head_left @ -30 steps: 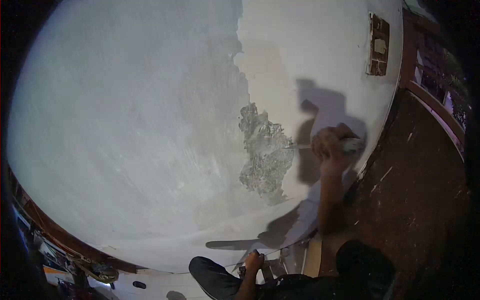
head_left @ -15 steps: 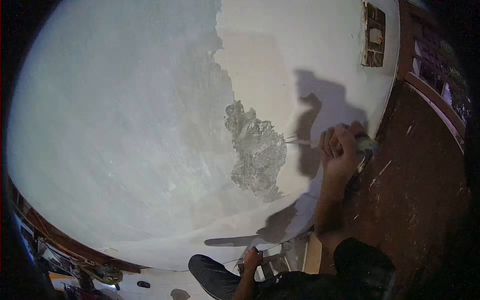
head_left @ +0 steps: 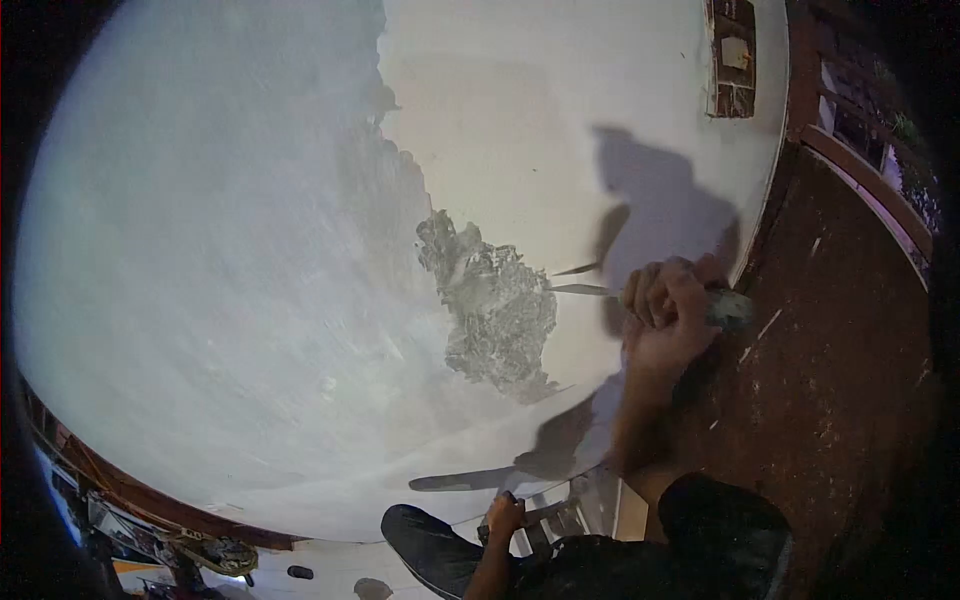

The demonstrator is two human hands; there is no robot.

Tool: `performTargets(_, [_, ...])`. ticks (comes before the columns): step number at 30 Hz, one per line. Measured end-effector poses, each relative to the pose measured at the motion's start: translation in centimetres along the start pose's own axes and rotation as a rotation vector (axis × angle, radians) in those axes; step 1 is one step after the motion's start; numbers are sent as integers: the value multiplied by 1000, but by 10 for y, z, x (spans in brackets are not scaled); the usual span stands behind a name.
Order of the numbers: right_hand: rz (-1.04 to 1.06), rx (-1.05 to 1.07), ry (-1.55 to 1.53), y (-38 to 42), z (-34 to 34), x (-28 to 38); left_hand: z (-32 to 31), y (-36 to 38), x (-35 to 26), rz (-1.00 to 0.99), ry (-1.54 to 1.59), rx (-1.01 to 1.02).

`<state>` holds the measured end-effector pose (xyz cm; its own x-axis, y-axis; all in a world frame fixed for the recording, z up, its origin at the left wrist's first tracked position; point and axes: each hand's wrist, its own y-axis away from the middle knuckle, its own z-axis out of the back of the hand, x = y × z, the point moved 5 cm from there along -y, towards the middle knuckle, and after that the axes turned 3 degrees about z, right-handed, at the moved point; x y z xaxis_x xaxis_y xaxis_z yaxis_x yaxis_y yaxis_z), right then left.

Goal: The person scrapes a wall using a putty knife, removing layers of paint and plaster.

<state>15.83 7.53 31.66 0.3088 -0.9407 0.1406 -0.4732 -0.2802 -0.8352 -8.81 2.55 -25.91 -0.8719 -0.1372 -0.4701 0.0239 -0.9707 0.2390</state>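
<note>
My right hand (head_left: pixel 665 300) is closed around a scraper (head_left: pixel 585 290), with the thin blade seen nearly edge-on and a greenish handle end showing behind the fist. The blade tip reaches the right edge of a rough, dark grey patch (head_left: pixel 497 315) on the wall (head_left: pixel 470 130). A dark streak just above the blade looks like its shadow. Low in the view, my left hand (head_left: pixel 506 515) is curled in a fist beside my knee, near a ladder-like frame (head_left: pixel 565 515). Whatever its fingers grip is too small and dark to name.
Smooth grey coating (head_left: pixel 230 240) covers the wall's left side; the right side is paler. A recessed electrical box (head_left: pixel 733 60) sits at upper right. Beyond the wall's edge is a brown surface (head_left: pixel 800 370) with pale marks. Cluttered items (head_left: pixel 190 550) lie at lower left.
The wall and its grey patch have shifted left in view. The scraper's blade now shows more clearly, and my right hand has moved slightly left and down. My left hand stays about where it was.
</note>
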Motion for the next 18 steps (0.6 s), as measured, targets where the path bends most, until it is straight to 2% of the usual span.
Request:
performTargets(2, [-83, -49, -10, -3, -13, 28, -1, -6, -4, 4, 19, 85])
performTargets(5, [18, 31, -63, -12, -40, 59, 2, -7, -7, 70, 6, 163])
performTargets(7, [40, 90, -192, -14, -43, 62, 7, -3, -12, 44, -2, 158])
performTargets(8, [-35, -28, 38, -11, -30, 38, 12, -4, -15, 32, -5, 151])
performTargets(10, [-195, -270, 508, 11, 18, -53, 9, -10, -14, 18, -4, 132])
performTargets(13, [-143, -307, 638, 36, 27, -58, -1, -1, -5, 30, 6, 93])
performTargets(15, [-123, -242, 125, 30, -1, -23, 11, -6, -12, 55, 41, 76])
performTargets(16, [-47, -172, -25, 26, -4, -5, 13, -5, -13, 47, 37, 78])
performTargets(17, [-114, -134, 61, 19, -12, 19, 14, -4, -15, 35, 32, 85])
performTargets(18, [-96, -107, 39, 15, -16, 30, 14, -3, -18, 18, 30, 91])
